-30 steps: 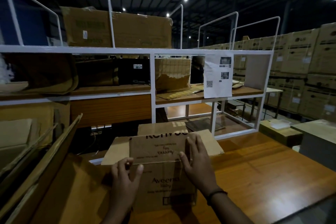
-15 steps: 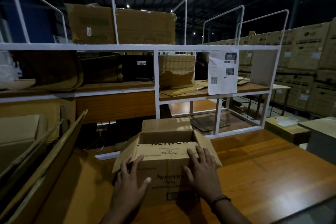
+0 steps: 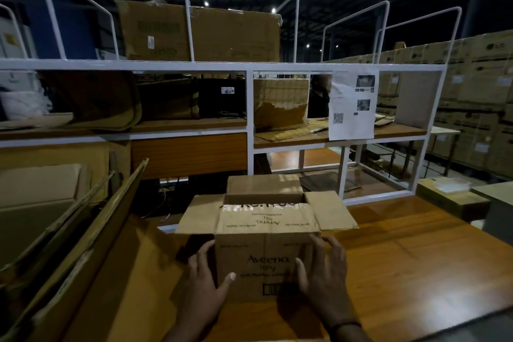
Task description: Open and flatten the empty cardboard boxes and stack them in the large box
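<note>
Head camera, sole view: looked forward and down; cardboard box (image 3: 263, 247) near at 6 o'clock, shelving (image 3: 249, 66) at 12.

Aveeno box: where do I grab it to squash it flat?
Probably take the Aveeno box by its two upright front corners, one hand from each side, where the left hand and right hand sit. It stands upright with top flaps splayed open, so those walls are free.
</note>
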A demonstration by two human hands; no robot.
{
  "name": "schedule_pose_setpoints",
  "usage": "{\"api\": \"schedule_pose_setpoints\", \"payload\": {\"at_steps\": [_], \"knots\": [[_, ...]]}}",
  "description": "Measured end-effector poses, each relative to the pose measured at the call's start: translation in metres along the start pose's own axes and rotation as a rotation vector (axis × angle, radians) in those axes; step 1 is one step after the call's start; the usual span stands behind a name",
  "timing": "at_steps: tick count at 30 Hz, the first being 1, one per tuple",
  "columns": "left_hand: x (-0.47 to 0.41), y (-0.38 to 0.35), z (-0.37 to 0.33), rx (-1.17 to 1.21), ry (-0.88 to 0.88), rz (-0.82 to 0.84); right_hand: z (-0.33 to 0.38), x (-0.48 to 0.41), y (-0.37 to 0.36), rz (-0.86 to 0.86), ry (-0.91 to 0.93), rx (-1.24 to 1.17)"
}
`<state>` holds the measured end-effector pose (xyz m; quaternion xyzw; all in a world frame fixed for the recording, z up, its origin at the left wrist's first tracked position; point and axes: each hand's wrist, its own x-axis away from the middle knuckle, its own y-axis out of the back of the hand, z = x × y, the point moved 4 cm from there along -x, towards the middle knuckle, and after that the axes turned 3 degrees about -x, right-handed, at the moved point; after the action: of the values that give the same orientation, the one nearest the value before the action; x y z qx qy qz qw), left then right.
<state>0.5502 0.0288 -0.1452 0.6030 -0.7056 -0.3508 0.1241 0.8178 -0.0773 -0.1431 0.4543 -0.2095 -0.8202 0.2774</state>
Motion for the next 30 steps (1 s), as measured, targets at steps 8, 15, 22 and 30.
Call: {"api": "schedule_pose_setpoints", "payload": {"at_steps": [8,15,22,30], "knots": [[0.006,-0.006,-0.013,0.106,-0.116,0.204,-0.014,0.002,-0.023,0.306,-0.046,-0.236],[0.005,0.006,-0.046,0.033,-0.204,0.074,0.002,-0.02,0.014,0.257,0.154,-0.116],[-0.021,0.065,-0.116,-0.126,-0.272,-0.095,0.043,-0.08,0.08,0.089,0.314,-0.226],[-0.018,0.159,-0.221,-0.34,-0.353,-0.268,0.102,-0.147,0.138,-0.126,0.393,-0.321]]}}
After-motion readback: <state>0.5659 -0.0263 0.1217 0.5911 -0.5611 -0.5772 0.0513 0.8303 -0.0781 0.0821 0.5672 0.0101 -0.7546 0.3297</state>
